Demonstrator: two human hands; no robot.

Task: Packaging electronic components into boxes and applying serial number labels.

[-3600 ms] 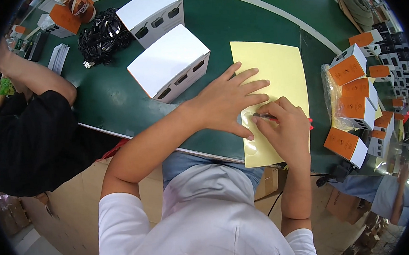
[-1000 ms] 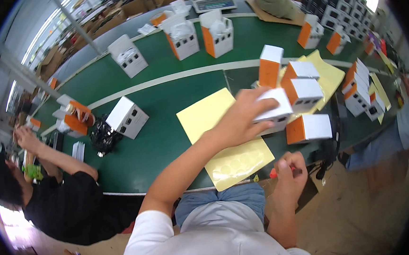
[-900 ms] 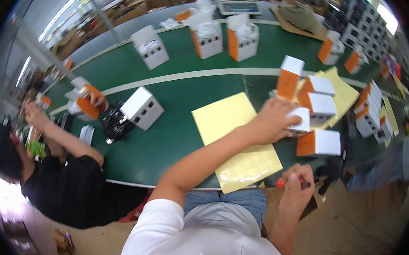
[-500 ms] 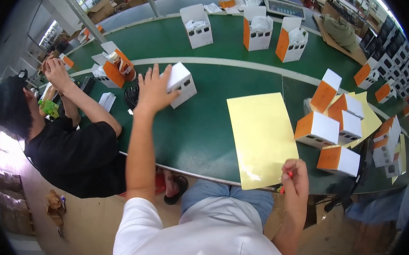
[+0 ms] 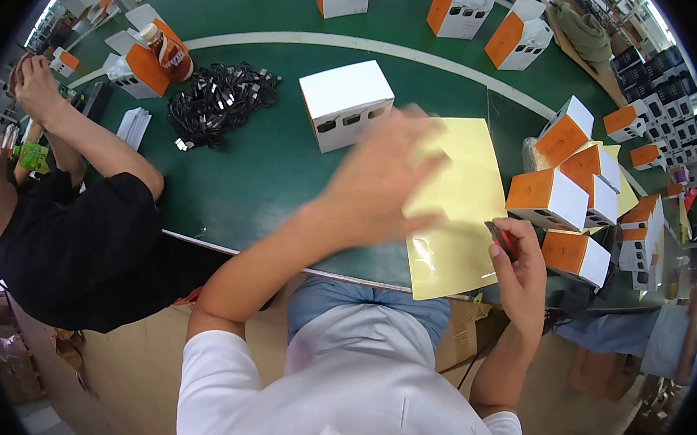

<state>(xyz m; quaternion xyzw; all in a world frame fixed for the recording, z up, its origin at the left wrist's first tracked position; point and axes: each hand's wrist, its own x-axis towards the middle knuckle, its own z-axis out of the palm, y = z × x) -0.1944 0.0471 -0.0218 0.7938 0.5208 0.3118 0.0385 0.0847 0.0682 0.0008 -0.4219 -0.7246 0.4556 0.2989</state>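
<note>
My left hand (image 5: 390, 178), blurred by motion, reaches over the left part of a yellow sheet (image 5: 467, 177). Its fingers are spread and hold nothing that I can see. My right hand (image 5: 520, 266) is closed on a small red-and-black tool (image 5: 503, 241) at the sheet's lower right edge; its exact kind is unclear. Just beyond my left hand, a closed white box (image 5: 348, 104) with pictures on its side stands on the green table. Several orange-and-white boxes (image 5: 548, 199) sit stacked and tilted right of the sheet.
A heap of black cables (image 5: 219, 101) lies left of the white box. Behind it stand a brown bottle (image 5: 167, 52) and an open box (image 5: 138, 70). More open boxes (image 5: 461, 6) line the far side. At left, a person in a black shirt (image 5: 84, 244) leans at the table.
My left hand has left the white box and swung right over the yellow sheet. The box is now turned, lying further right. The right hand has risen slightly, showing more of the tool.
</note>
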